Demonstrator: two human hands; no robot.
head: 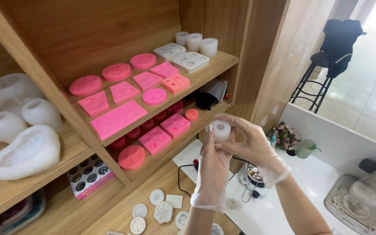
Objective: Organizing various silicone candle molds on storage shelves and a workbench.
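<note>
Both my hands wear thin clear gloves and meet in front of a wooden shelf unit [223, 61]. Between them is a small white cylindrical silicone mould [221, 130]. My left hand [212, 172] comes up from below and grips the mould's lower side. Reaching in from the right, my right hand [253, 146] has its fingers curled over the mould's top and far side. The mould is held in the air, level with the lower shelf of pink moulds [155, 140].
Pink flat moulds [117, 118] fill the upper shelf, with white moulds [191, 61] at its right end. Large white moulds [25, 152] sit on the left shelf. Below are white cast pieces [163, 212], a small metal pot [253, 176] and a white counter [310, 182]. A black stool [314, 82] stands outside.
</note>
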